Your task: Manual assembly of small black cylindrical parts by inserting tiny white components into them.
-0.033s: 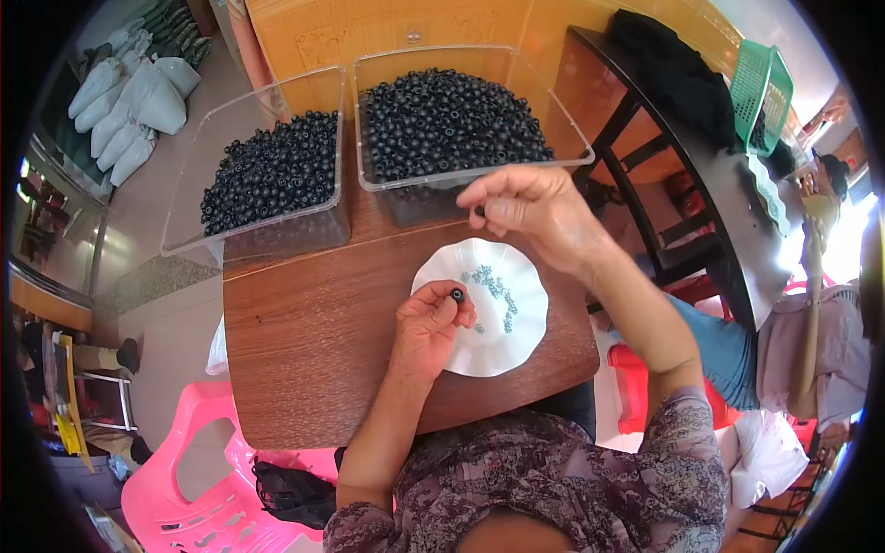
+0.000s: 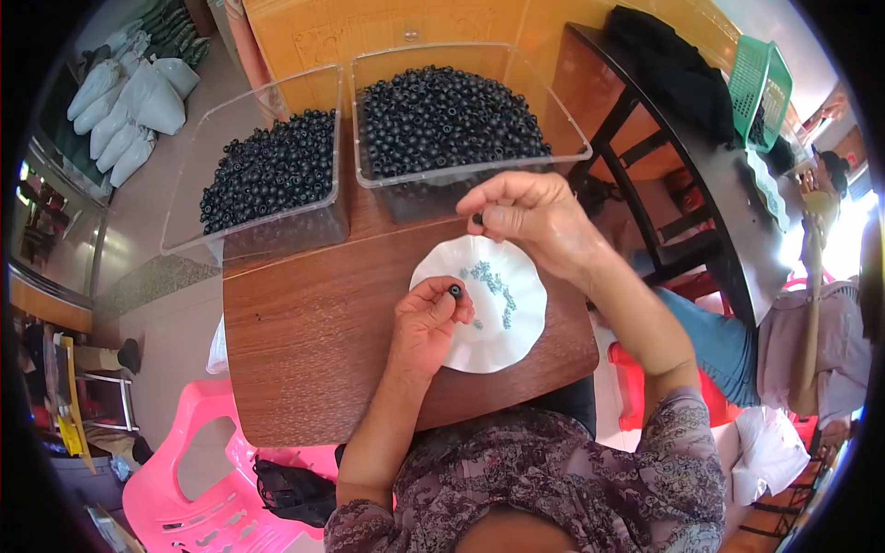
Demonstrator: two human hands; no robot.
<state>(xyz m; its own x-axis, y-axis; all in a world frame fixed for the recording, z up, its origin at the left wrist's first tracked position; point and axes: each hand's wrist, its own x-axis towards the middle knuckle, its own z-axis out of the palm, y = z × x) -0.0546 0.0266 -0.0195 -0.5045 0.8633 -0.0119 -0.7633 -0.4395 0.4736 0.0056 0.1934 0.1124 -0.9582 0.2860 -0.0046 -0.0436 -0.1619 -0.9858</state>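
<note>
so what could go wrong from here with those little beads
The dark bead in the left hand is held only by the fingertips, so it might slip onto the white plate.
The small dark piece pinched in the right hand could drop too.
That hand is near the right-hand tub; a knock might shake loose heaped beads.
</note>
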